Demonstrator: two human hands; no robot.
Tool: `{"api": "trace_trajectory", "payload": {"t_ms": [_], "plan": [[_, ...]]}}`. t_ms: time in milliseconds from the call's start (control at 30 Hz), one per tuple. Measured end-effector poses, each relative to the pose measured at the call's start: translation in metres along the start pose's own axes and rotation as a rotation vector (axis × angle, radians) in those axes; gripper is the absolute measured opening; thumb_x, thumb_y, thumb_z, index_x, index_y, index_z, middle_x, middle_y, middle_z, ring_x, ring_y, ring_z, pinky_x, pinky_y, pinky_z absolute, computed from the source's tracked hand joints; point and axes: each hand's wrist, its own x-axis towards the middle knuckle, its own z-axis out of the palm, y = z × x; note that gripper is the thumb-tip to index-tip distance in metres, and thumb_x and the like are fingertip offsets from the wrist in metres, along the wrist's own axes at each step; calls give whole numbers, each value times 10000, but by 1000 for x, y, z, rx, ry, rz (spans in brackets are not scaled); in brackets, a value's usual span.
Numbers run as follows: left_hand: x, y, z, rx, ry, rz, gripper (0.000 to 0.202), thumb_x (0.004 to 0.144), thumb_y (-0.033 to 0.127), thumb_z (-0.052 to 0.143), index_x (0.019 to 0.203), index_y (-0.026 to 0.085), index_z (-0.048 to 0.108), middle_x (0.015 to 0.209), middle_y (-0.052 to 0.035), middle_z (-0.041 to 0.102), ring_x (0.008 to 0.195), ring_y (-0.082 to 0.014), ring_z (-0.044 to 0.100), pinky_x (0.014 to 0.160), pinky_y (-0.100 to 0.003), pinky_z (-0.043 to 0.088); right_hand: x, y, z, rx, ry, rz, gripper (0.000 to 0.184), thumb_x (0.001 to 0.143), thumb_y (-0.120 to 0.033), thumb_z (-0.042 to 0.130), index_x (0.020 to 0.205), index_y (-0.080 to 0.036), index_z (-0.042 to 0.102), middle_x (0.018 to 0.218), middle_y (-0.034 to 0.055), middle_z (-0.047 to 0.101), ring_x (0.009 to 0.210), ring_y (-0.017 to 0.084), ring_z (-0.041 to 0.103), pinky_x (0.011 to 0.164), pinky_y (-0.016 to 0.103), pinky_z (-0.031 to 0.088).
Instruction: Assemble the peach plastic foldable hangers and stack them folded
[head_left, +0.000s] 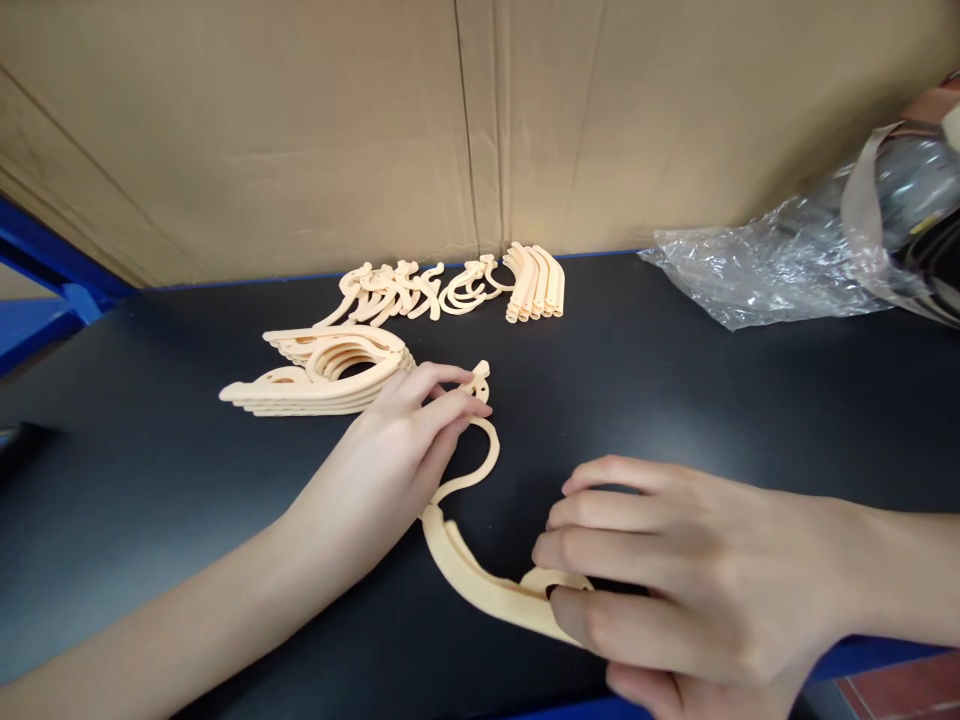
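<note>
My left hand [405, 430] reaches in from the lower left, its fingertips closed on a cream plastic hanger hook [491, 455]. A knobbed end with small holes shows past the fingertips, and the curved part runs down towards a hanger arm [487, 592]. The hook's lower end meets or overlaps the arm's left end; I cannot tell if they are joined. My right hand [697, 570] grips the right part of that arm, its fingers covering the far end. Just behind my left hand lies a stack of cream folding hangers [315, 390].
At the back of the black tabletop [712, 400] lie several loose hanger hooks [405, 290] and a row of hanger arms [536, 285]. Clear plastic wrapping [780, 260] covers the back right. A cardboard sheet [337, 130] stands behind, and a blue frame [67, 270] is at the left.
</note>
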Motion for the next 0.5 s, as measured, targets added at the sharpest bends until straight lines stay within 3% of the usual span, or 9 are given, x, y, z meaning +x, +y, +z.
{"api": "trace_trajectory", "payload": {"t_ms": [167,300,500], "plan": [[-1,-3,0,-51,-17,10,200,971,134,484,1035,153,672,1170,-79,589,1011,-167,608,859,-288,493,-2,15,-5,-31,-54,76,213,794,-123,537,962,-141,668,962,96,672,863,217,599,826,366,463],[-3,-4,-1,-159,-75,-2,295,990,115,384,1095,208,643,1231,-41,549,1104,-130,578,932,-243,459,-8,39,-7,-127,14,204,234,834,-88,512,1036,-131,623,1053,104,666,954,224,587,850,374,447],[-5,-1,-1,-248,-134,34,372,958,60,353,1207,219,581,1293,-41,516,1198,-116,528,1002,-216,420,-16,64,-6,-213,114,471,195,915,-203,547,1098,-146,586,1033,67,652,910,201,592,793,357,425]]}}
